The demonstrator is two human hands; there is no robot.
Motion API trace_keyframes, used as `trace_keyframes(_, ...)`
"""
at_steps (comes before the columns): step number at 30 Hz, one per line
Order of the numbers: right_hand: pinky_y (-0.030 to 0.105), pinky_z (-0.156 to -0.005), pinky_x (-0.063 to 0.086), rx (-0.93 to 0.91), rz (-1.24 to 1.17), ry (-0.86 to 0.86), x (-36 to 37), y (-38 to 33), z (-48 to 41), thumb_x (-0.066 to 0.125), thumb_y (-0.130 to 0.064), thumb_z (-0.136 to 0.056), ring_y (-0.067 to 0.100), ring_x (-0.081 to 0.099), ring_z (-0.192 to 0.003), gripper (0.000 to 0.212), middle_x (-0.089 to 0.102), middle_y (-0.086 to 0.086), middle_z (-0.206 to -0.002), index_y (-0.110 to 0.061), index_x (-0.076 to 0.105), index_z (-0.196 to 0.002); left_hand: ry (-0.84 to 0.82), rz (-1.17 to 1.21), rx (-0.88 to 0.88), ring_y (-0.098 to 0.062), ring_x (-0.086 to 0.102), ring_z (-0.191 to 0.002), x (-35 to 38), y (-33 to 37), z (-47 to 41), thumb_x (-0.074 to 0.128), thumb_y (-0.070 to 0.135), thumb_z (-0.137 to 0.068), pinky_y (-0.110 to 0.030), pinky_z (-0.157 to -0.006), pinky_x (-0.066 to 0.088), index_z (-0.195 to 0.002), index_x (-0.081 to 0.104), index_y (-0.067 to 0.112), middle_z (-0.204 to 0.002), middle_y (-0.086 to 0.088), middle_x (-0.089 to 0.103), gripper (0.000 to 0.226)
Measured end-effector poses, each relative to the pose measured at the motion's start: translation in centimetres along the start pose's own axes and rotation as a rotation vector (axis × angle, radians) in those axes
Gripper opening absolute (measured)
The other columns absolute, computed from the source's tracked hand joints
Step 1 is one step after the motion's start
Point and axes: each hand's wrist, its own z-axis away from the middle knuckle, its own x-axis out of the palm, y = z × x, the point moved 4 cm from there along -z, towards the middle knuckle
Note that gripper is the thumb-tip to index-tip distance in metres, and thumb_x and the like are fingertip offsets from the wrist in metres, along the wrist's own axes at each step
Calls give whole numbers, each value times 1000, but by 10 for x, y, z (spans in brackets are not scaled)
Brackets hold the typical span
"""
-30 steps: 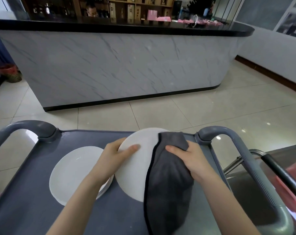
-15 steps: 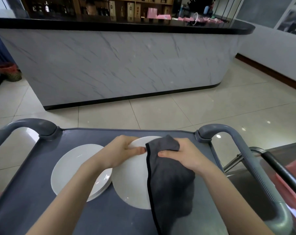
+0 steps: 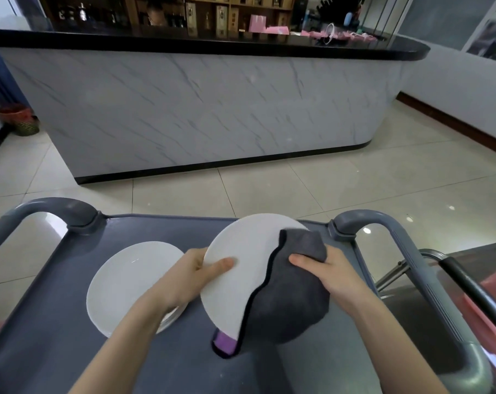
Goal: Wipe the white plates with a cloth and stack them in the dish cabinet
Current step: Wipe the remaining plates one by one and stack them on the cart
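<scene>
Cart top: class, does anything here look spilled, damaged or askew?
Nothing stands out. The plate is tilted only because the left hand holds it while the right hand wipes it with the cloth; the stacked plates lie flat, unbroken.

White plates [image 3: 241, 268], a dark grey cloth [image 3: 292, 302] with a purple tag, a grey cart [image 3: 70, 322], a white grey-veined marble counter [image 3: 212, 109]

Restaurant or bar front room. A long marble-look bar counter [image 3: 201, 109] with a black top [image 3: 212, 45] stood ahead. Wooden shelves [image 3: 229, 7] behind it held bottles [image 3: 82, 12] and boxed liquor. The floor [image 3: 355, 189] was glossy beige tile. A grey service cart [image 3: 56, 322] carried white plates [image 3: 127, 280].
</scene>
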Motion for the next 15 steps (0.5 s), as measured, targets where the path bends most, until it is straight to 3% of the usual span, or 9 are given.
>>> trace_keyframes(2,16,-72,51,-90,156,-113,5,-15,-2,78,-15,-82,4,71,-88,17,77,-9,-91,-22,73,-97,-80,-167,13,-10,75,-93,-5,10,-5,62,30,-100,-20,-76,56,-103,76,17,-99,6,79,20)
trace_keyframes(5,10,-70,45,-291,397,-209,22,-28,-2,79,-14,-82,-7,66,-80,20,73,-20,-80,-32,70,-84,-71,-419,52,-7,72,-89,-8,15,-19,64,32,-99,-23,-79,56,-99,75,28,-96,11,77,11)
trace_keyframes(7,17,-71,46,-364,501,-167,26,-23,-3,80,-22,-82,-5,64,-78,22,71,-20,-77,-38,66,-82,-28,-523,102,-3,67,-92,-6,10,-24,64,33,-98,-18,-78,51,-100,72,39,-97,16,74,10)
trace_keyframes(9,28,-75,51,-409,541,-48,23,-15,-1,79,-28,-83,2,66,-82,17,71,-16,-81,-39,65,-85,145,-559,164,-1,61,-99,-12,1,-25,67,37,-95,-12,-82,44,-111,69,42,-104,15,69,17)
trace_keyframes(10,30,-78,52,-449,545,25,22,-11,3,77,-29,-84,4,66,-85,15,71,-16,-86,-38,65,-86,279,-513,163,-3,61,-98,-18,-3,-21,68,39,-94,-13,-84,44,-116,67,39,-102,11,68,22)
trace_keyframes(12,26,-81,51,-576,539,155,23,-8,17,72,-26,-89,3,65,-91,18,69,-20,-96,-38,61,-97,456,-265,52,-14,68,-87,-27,-13,-11,65,44,-95,-27,-86,55,-117,67,30,-90,0,69,27)
trace_keyframes(13,24,-80,50,-643,556,203,26,-7,23,68,-27,-91,3,64,-91,19,68,-20,-97,-39,59,-102,445,-92,-51,-19,71,-83,-25,-17,-7,58,49,-97,-35,-84,58,-117,66,26,-87,-5,72,31)
trace_keyframes(15,25,-76,49,-784,656,272,34,-4,32,62,-25,-89,6,64,-89,18,67,-18,-97,-36,61,-104,321,176,-228,-26,76,-84,-10,-19,-3,44,60,-100,-37,-80,59,-116,64,24,-90,-15,76,45)
